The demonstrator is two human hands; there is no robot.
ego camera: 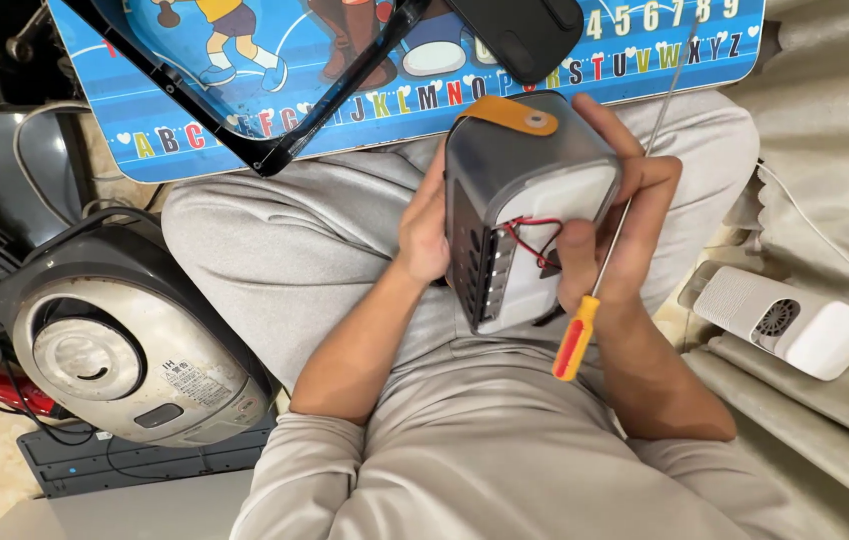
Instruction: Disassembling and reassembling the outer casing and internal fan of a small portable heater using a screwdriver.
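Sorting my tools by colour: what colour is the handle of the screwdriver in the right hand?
Orange-yellow with a red stripe on the screwdriver handle, seen in the head view.

Just one view here, a head-mounted cam looking almost straight down into the wearer's own lap, so there's nothing for it to overlap with. It's close in: the left hand [423,225] and right hand [613,235] sit dead centre, around a small grey device [520,180], with the forearms running down toward the bottom edge. The top of the frame is away from the body and catches the near edge of a blue alphabet table [185,140]. Left edge takes in a rice cooker [115,340] on the floor, right edge a small white fan heater [795,320].
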